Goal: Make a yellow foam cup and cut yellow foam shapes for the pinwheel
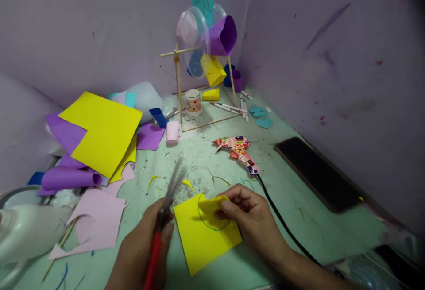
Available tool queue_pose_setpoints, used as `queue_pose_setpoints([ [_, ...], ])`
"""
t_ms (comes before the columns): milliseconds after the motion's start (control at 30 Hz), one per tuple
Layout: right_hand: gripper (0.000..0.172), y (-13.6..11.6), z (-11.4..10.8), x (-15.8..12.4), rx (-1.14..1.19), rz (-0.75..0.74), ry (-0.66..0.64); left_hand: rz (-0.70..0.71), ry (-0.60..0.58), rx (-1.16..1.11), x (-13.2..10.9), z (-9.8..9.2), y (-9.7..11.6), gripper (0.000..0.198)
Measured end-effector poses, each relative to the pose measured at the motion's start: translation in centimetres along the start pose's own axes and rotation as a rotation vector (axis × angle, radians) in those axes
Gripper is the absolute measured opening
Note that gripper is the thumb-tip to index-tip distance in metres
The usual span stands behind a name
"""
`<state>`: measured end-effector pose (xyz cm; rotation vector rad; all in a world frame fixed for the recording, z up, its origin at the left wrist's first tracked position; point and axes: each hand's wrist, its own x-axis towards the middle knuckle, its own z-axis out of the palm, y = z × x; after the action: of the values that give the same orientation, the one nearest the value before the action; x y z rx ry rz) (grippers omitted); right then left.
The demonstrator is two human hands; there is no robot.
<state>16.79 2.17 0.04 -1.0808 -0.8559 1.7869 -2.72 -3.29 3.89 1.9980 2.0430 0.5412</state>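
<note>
My left hand (pixel 137 243) is closed round a pair of scissors (pixel 154 252) with red handles; the blades point up and away and are blurred. A yellow foam-like sheet (pixel 207 250) lies below and between my hands, with a green circle outline drawn on it. Between thumb and fingers, my right hand (pixel 255 221) pinches a small yellow piece (pixel 210 205) over the circle's upper part. Whether that piece is joined to the sheet I cannot tell. A thin yellow offcut (pixel 188 185) lies just beyond the sheet.
A flowered glue gun (pixel 237 148) trails a black cord past my right hand. To the right lies a phone (pixel 314 172). A stick-framed wheel with coloured cups (pixel 199 42) stands at the back. Coloured sheets (pixel 109 126) and a white bottle (pixel 33 232) crowd the left.
</note>
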Motion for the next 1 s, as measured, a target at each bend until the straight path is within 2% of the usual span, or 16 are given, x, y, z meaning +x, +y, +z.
queue_pose_setpoints([
  [33, 0.015, 0.0, 0.0, -0.1, -0.031, -0.051, 0.002, -0.076, 0.031, -0.054, 0.0, -0.5, 0.9, 0.02],
  [67, 0.01, -0.1, 0.1, -0.1, -0.058, -0.119, 0.002, -0.224, 0.072, -0.212, 0.0, -0.8, 2.0, 0.014],
  [133, 0.004, -0.2, 0.1, -0.3, -0.12, -0.291, 0.014, -0.452, 0.105, -0.577, 0.3, -1.2, 4.0, 0.017],
  [167, 0.01, -0.2, 0.2, -0.4, -0.165, -0.393, 0.024, -0.539, 0.092, -0.725, 0.4, -1.1, 4.9, 0.022],
  [233, 0.022, -0.1, 0.2, -0.5, -0.276, -0.621, 0.03, -0.616, 0.024, -0.928, 0.8, -0.7, 6.3, 0.028],
  [300, 0.032, 0.1, 0.1, -0.7, -0.412, -0.848, 0.005, -0.607, -0.02, -1.017, 1.1, 0.0, 6.9, 0.029],
  [367, 0.037, 0.2, 0.1, -0.9, -0.559, -1.005, -0.027, -0.552, -0.014, -0.998, 1.3, 0.5, 7.0, 0.028],
  [533, 0.031, 0.3, 0.0, -1.2, -0.81, -1.115, -0.128, -0.33, 0.056, -0.589, 1.6, 0.4, 5.6, 0.023],
  [633, 0.036, -0.5, -0.2, -1.1, -0.915, -1.054, -0.131, -0.097, 0.004, -0.371, 1.7, -0.2, 4.2, 0.028],
  [733, 0.05, -2.0, -0.4, -0.8, -0.925, -0.841, -0.042, 0.029, -0.103, -0.288, 1.8, -0.6, 3.3, 0.043],
  [767, 0.052, -2.5, -0.3, -0.7, -0.898, -0.724, -0.066, 0.038, -0.128, -0.281, 1.9, -0.7, 3.1, 0.048],
  [867, 0.045, -3.7, 0.4, -0.3, -0.729, -0.353, -0.274, 0.099, -0.139, -0.307, 2.0, -0.8, 3.5, 0.052],
  [933, 0.04, -4.1, 1.0, 0.1, -0.593, -0.201, -0.385, 0.174, -0.087, -0.327, 2.2, -0.9, 4.1, 0.05],
  [1000, 0.034, -4.1, 1.5, 0.5, -0.5, -0.109, -0.422, 0.268, -0.023, -0.331, 2.4, -0.9, 4.7, 0.045],
])
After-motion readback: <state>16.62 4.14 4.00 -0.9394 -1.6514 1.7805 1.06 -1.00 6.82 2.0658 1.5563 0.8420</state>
